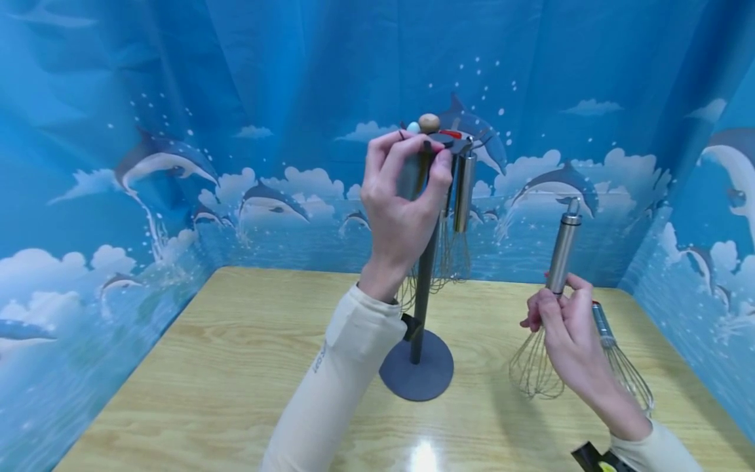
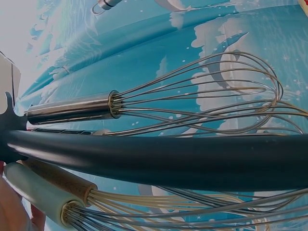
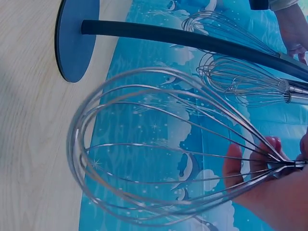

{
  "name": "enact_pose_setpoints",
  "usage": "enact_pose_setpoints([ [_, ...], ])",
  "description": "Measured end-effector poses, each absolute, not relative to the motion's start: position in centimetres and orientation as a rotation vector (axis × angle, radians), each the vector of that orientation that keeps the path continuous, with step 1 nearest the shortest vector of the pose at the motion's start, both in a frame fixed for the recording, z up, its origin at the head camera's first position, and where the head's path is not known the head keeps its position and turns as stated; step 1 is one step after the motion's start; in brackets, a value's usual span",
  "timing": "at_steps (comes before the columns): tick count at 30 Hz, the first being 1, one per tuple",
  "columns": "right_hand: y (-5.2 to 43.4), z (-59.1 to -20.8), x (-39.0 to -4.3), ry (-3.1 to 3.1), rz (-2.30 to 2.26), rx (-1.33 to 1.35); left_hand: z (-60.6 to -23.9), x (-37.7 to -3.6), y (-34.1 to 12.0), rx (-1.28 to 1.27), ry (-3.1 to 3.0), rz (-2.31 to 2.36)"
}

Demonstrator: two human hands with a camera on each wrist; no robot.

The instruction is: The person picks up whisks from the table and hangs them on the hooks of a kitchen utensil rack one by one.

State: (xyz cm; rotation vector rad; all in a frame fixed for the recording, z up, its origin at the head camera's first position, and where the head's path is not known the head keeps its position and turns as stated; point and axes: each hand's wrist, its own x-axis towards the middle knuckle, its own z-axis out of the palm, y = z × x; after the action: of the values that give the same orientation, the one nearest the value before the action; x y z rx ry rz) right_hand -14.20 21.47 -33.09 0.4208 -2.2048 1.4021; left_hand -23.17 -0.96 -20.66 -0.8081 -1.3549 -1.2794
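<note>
A dark utensil stand [image 1: 423, 295] with a round base rises in the middle of the table. At its top, my left hand [image 1: 404, 196] pinches the dark hook rack between thumb and fingers. Several whisks hang around the post, among them a steel-handled whisk [image 2: 72, 108], one with a pale green handle [image 2: 41, 192] and one with a wooden handle [image 2: 67, 180]. To the right of the stand, my right hand [image 1: 569, 334] grips a steel whisk [image 1: 562, 255] low on its handle. That whisk is upright, loop end down, its wires filling much of the right wrist view.
Behind the right hand another whisk [image 1: 628, 370] with a steel handle is on the table's right side. The wood-grain table [image 1: 236, 367] is bounded by a blue dolphin-print curtain [image 1: 330, 78] at the back and sides.
</note>
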Motion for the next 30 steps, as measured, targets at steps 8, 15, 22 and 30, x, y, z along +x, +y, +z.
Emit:
enact_pose_setpoints([
  [8, 21.3, -32.3, -14.2, -2.13, 1.246, 0.321, -20.6, -23.2, -0.9, -0.81, -1.351, -1.277],
  [15, 21.3, -30.9, -15.0, -1.979, 1.264, 0.358, -20.6, -23.3, -0.8, -0.801, -1.345, -1.28],
  [22, 21.0, -29.8, -15.8, -1.907, 1.223, 0.415, -20.6, -23.3, -0.9, -0.806, -1.34, -1.278],
  [30, 20.2, -28.3, -15.8, -1.921, 1.218, 0.428, -20.6, -23.3, -0.9, -0.807, -1.333, -1.277],
])
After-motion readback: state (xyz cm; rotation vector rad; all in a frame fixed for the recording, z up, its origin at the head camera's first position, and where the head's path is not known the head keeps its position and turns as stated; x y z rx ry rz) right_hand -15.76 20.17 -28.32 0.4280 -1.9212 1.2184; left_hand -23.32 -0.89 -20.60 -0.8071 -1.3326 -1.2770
